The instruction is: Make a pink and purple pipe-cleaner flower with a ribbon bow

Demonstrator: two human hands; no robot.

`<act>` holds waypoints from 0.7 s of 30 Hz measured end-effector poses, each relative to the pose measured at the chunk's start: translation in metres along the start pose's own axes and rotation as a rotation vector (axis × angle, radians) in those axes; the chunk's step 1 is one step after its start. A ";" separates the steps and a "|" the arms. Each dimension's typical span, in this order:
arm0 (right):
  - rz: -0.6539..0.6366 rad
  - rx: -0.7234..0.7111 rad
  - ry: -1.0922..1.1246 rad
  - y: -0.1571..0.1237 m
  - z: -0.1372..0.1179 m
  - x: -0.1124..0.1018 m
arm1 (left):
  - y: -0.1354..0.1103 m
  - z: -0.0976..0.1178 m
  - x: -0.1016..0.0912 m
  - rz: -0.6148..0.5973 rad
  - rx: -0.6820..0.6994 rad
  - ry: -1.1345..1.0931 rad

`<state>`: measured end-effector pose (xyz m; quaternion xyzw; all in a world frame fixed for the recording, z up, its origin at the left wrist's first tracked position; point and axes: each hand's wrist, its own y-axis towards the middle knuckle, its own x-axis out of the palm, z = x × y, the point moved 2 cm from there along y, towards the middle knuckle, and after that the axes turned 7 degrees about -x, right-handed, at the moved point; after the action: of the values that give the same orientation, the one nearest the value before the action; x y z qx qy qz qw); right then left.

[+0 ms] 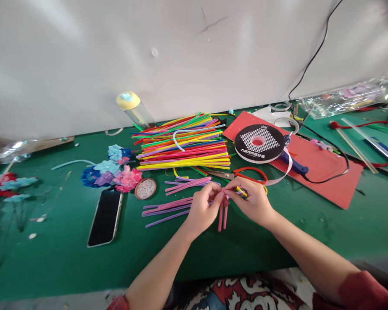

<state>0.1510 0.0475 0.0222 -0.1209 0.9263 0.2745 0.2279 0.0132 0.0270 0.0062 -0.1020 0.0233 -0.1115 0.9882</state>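
Between my fingertips is a pink pipe cleaner point(225, 214), bent at the top, with two straight ends hanging down. My left hand point(204, 209) pinches it from the left, and my right hand point(250, 200) pinches it from the right; the fingers partly hide the bend. Cut pink and purple pipe cleaners point(168, 208) lie beside and partly behind my left hand. Just beyond my hands rest orange-handled scissors point(250, 173). A big pile of many-coloured pipe cleaners point(184, 148) is spread farther back.
A ribbon spool point(259, 144) and a blue-handled tool point(294, 163) with a black cord sit on a red board point(336, 189). At left are a phone point(105, 217), a dish of small beads point(145, 188), pipe-cleaner flowers point(106, 168) and a yellow-topped clear container point(134, 107). A white wall stands behind.
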 end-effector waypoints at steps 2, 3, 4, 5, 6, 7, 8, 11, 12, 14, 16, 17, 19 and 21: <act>-0.012 0.014 0.009 -0.001 0.001 0.002 | 0.000 0.001 0.000 0.008 0.014 0.012; -0.016 0.019 0.018 -0.002 0.001 0.003 | 0.000 0.001 0.000 0.008 0.016 0.016; -0.016 0.020 0.027 -0.002 0.001 0.004 | -0.001 0.002 0.000 0.008 0.017 0.017; -0.010 0.019 0.036 -0.003 0.001 0.004 | -0.001 0.002 0.000 0.005 0.018 0.017; -0.001 0.016 0.045 -0.003 0.002 0.005 | -0.001 0.002 0.000 0.000 0.018 0.016; 0.010 0.013 0.052 -0.003 0.002 0.005 | -0.002 0.002 0.000 -0.006 0.019 0.013; 0.023 0.011 0.059 -0.004 0.002 0.005 | -0.002 0.002 0.001 -0.010 0.020 0.011; 0.049 0.012 0.078 -0.005 0.003 0.006 | -0.003 0.002 0.001 -0.013 0.019 0.006; 0.054 0.013 0.084 -0.006 0.003 0.006 | -0.003 0.003 0.002 -0.014 0.017 0.005; 0.059 0.013 0.093 -0.007 0.003 0.006 | -0.003 0.003 0.002 -0.014 0.015 0.002; 0.061 0.014 0.091 -0.007 0.003 0.006 | -0.003 0.003 0.002 -0.005 0.018 0.011; 0.061 0.015 0.084 -0.007 0.002 0.005 | -0.003 0.003 0.003 0.003 0.022 0.020; 0.061 0.015 0.061 -0.006 0.001 0.005 | -0.003 0.002 0.003 0.021 0.029 0.036; 0.059 0.008 0.032 -0.004 -0.001 0.004 | -0.003 0.001 0.004 0.035 0.032 0.042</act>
<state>0.1486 0.0431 0.0184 -0.0972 0.9341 0.2754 0.2052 0.0161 0.0232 0.0078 -0.0835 0.0440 -0.0966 0.9908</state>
